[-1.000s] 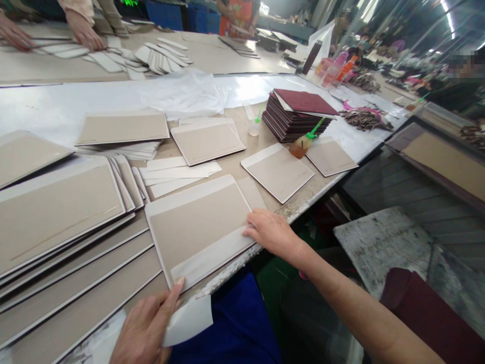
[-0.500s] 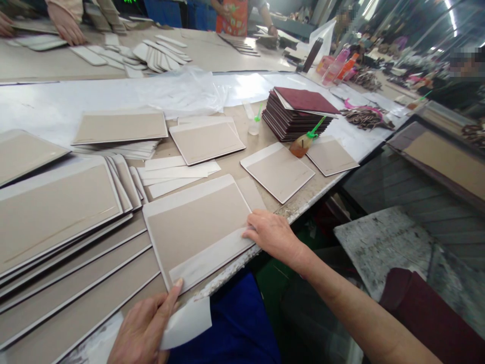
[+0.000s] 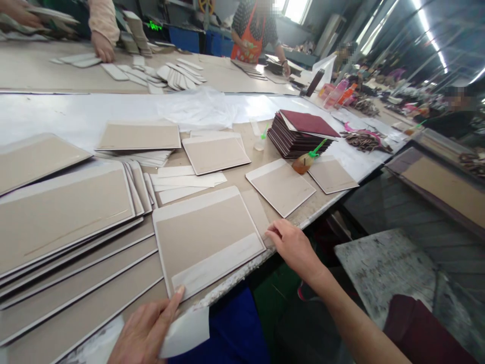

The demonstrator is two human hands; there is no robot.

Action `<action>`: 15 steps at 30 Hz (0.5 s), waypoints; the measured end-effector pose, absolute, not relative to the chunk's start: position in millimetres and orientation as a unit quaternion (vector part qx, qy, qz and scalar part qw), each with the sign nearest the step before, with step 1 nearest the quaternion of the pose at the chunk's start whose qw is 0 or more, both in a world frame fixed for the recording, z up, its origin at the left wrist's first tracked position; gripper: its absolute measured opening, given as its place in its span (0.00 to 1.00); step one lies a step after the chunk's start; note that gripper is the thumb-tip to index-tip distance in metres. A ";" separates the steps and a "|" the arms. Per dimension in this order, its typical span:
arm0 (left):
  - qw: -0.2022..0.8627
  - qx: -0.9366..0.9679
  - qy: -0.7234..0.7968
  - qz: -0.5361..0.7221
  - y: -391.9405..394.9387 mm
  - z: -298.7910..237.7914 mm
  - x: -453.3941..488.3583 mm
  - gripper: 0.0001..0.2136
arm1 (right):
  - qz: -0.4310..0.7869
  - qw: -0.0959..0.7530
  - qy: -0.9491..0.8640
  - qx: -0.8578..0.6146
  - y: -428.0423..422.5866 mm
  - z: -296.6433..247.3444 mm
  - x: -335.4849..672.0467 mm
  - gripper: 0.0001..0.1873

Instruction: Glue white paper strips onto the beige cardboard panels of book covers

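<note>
Along the near edge of the worktable (image 3: 303, 213) lies a beige panel (image 3: 208, 227), its long axis running between both hands. The left hand (image 3: 146, 328) grasps a white slip (image 3: 189, 331), thumb touching the panel's corner; the right hand (image 3: 290, 240) is curled just beside the other end, its grip I cannot tell.

Workshop: worktables (image 3: 22, 65), board stacks (image 3: 68, 207), strip lights (image 3: 429, 33)
</note>
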State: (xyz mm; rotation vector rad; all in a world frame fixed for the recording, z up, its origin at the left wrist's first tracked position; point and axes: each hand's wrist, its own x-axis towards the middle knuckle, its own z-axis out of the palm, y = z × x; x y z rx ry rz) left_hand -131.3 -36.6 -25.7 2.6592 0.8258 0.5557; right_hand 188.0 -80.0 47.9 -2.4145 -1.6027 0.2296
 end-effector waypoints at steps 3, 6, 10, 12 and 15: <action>0.144 0.921 0.304 0.198 -40.0 -23.9 -128.9 0.41 | 0.091 0.144 -0.575 -0.800 -85.9 43.8 183.6 0.08; 0.136 0.921 0.303 0.201 -42.0 -18.5 -125.8 0.39 | 0.028 0.166 -0.619 -0.767 -89.6 39.1 169.6 0.11; 0.123 0.925 0.301 0.196 -41.1 -11.7 -122.2 0.35 | -0.072 0.185 -0.706 -0.680 -98.9 32.0 141.6 0.16; 0.112 0.926 0.300 0.199 -40.6 -9.8 -120.8 0.33 | -0.087 0.177 -0.746 -0.636 -106.1 27.1 127.3 0.21; 0.093 0.930 0.295 0.199 -40.5 -8.0 -119.5 0.30 | -0.093 0.151 -0.779 -0.601 -115.7 17.5 111.3 0.26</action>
